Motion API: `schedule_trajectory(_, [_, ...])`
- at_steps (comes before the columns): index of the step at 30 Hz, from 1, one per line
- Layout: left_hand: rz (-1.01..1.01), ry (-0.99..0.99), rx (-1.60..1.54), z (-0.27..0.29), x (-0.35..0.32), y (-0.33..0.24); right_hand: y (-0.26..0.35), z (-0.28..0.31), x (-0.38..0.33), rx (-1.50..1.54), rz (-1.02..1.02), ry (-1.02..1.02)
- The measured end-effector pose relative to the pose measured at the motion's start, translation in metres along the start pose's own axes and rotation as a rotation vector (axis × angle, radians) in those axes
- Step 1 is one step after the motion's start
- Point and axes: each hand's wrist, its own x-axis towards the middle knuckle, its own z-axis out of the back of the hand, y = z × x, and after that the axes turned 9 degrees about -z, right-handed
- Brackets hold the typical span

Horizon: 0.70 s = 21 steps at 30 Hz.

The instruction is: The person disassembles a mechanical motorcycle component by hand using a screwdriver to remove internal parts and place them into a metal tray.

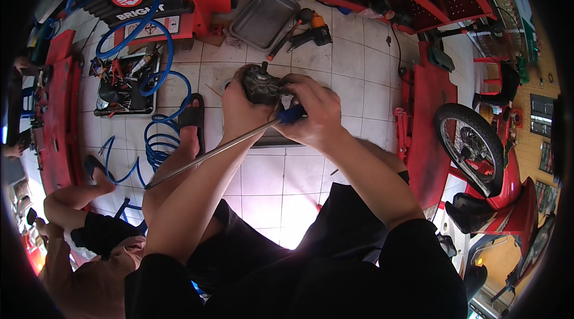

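Note:
My left hand (238, 110) is wrapped round a dark, greasy metal engine part (260, 89) with a short shaft sticking up at its top. Against the right side of that part, the fingertips of my right hand (320, 110) are bent inward. The same right hand grips a long screwdriver by its blue handle (292, 114). Its steel shank crosses over my left wrist and points down to the left, away from the part. What the right fingertips touch on the part is too small to make out.
On the tiled floor ahead lie a grey metal tray (263, 17), a mallet (288, 38) and a power driver (314, 35). A tool-filled tray (127, 113) and coiled blue hose (160, 145) are at left. Red lift platforms (427, 121) flank me; a motorcycle wheel (442, 139) stands right. Another person (66, 205) sits lower left.

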Motion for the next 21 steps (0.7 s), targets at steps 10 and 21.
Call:
schedule_trajectory(10, [0.141, -0.025, -0.160, -0.002, -0.003, 0.004, -0.018, 0.007, 0.011, 0.078, 0.091, 0.158])
schedule_trajectory(21, [0.254, 0.217, -0.246, 0.018, 0.004, -0.014, -0.031, 0.019, 0.015, 0.095, 0.263, 0.192])
